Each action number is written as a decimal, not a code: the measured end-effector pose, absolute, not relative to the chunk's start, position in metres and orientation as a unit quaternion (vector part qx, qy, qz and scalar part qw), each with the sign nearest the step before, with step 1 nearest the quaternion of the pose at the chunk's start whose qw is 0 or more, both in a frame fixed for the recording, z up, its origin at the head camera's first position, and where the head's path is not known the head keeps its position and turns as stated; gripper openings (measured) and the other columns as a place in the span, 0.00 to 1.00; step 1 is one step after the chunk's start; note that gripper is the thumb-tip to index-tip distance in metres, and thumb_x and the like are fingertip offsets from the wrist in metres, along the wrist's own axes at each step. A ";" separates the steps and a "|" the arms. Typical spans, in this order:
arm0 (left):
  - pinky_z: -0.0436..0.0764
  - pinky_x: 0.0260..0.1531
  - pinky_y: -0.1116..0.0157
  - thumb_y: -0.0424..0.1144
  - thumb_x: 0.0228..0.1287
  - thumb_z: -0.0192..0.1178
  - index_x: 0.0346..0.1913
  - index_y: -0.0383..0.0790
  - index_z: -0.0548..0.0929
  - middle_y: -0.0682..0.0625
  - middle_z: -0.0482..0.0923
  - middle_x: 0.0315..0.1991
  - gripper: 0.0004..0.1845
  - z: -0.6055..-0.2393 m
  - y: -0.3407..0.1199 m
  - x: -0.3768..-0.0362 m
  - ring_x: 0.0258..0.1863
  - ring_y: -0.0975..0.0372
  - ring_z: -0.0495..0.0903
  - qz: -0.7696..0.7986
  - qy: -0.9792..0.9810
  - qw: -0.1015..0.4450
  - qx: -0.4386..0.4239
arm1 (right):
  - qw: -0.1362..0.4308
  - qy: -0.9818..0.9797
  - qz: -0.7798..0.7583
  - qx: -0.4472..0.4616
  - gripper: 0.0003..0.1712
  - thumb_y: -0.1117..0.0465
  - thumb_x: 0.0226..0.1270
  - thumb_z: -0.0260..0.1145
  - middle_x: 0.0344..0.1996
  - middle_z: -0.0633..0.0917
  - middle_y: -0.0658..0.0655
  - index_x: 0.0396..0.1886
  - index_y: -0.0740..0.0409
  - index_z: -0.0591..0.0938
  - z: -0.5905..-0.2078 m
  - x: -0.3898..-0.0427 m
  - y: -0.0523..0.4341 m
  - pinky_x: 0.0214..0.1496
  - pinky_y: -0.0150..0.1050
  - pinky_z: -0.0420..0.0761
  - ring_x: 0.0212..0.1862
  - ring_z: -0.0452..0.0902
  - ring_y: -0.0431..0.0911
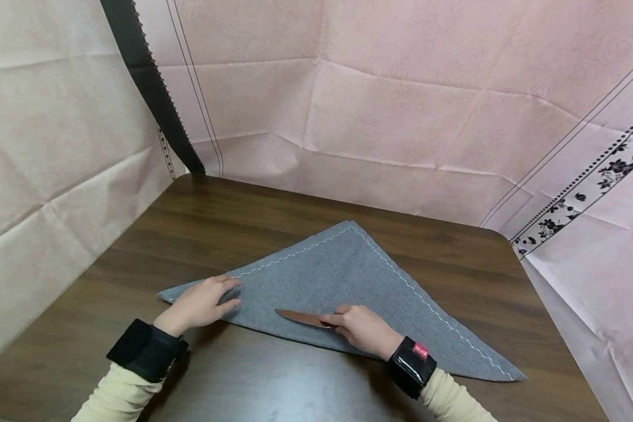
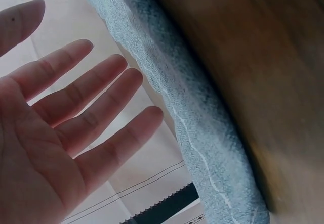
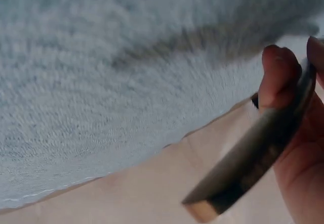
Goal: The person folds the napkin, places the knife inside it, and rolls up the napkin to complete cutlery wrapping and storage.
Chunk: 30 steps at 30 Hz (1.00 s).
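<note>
Nearest the person, the right hand (image 1: 363,328) pinches the handle of a knife (image 1: 302,317) between thumb and fingers, the reddish blade lying flat on the grey cloth (image 1: 343,281) just inside its near folded edge and pointing toward the left hand (image 1: 203,303). The right wrist view shows the grip is a light one, at the handle's end, so a firmer hold would probably give better control. The left hand rests with its fingers straight and a little spread, flat on the cloth near its left corner, holding nothing; the left wrist view confirms the open palm beside the cloth's stitched hem. The cloth lies folded into a triangle in the middle of the brown bench (image 1: 200,223), its long edge toward the person and its point away. Judging from this, the step is setting the knife on the folded cloth, and it goes best if the left hand keeps the fabric pinned so it cannot creep or wrinkle, while the blade stays parallel to the near edge. Beyond the cloth's far point, a pink creased sheet (image 1: 401,117) hangs behind the bench.
</note>
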<state>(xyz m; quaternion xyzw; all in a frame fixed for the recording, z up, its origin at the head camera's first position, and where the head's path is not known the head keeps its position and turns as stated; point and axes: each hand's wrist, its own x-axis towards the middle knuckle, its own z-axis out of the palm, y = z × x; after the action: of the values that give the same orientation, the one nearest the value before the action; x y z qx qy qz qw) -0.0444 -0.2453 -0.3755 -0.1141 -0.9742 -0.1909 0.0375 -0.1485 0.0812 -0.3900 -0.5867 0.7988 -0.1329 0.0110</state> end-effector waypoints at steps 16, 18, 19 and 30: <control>0.72 0.46 0.49 0.39 0.61 0.58 0.53 0.29 0.75 0.36 0.74 0.50 0.21 -0.375 -0.245 -0.047 0.50 0.46 0.74 -0.194 -0.975 0.025 -0.106 | -0.172 0.774 0.021 -0.609 0.21 0.66 0.56 0.64 0.29 0.75 0.47 0.52 0.50 0.80 -0.410 -0.133 0.075 0.26 0.27 0.73 0.31 0.70 0.38; 0.72 0.46 0.49 0.39 0.61 0.58 0.53 0.29 0.75 0.36 0.74 0.50 0.21 -0.375 -0.245 -0.047 0.50 0.45 0.73 -0.195 -0.975 0.024 -0.105 | -0.183 0.772 0.040 -0.607 0.22 0.66 0.56 0.64 0.30 0.75 0.47 0.53 0.50 0.79 -0.411 -0.131 0.076 0.27 0.27 0.73 0.32 0.70 0.38; 0.72 0.46 0.49 0.39 0.61 0.58 0.53 0.29 0.75 0.36 0.74 0.50 0.21 -0.375 -0.245 -0.048 0.50 0.45 0.73 -0.196 -0.975 0.024 -0.105 | -0.184 0.773 0.045 -0.605 0.23 0.66 0.57 0.63 0.31 0.75 0.48 0.54 0.50 0.79 -0.412 -0.130 0.076 0.28 0.27 0.73 0.32 0.70 0.38; 0.71 0.46 0.48 0.39 0.62 0.57 0.53 0.29 0.75 0.35 0.74 0.50 0.21 -0.375 -0.250 -0.047 0.51 0.44 0.72 -0.202 -0.973 0.027 -0.108 | -0.182 0.790 0.090 -0.579 0.22 0.58 0.61 0.56 0.33 0.73 0.45 0.57 0.44 0.77 -0.414 -0.128 0.077 0.33 0.31 0.65 0.34 0.68 0.39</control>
<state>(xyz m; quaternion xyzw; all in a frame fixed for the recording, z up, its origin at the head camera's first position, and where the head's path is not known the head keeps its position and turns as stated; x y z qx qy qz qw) -0.0473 -0.2498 -0.3751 -0.1081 -0.9731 -0.2018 0.0270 -0.1277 0.0768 -0.4141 -0.5787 0.7897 0.0901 -0.1824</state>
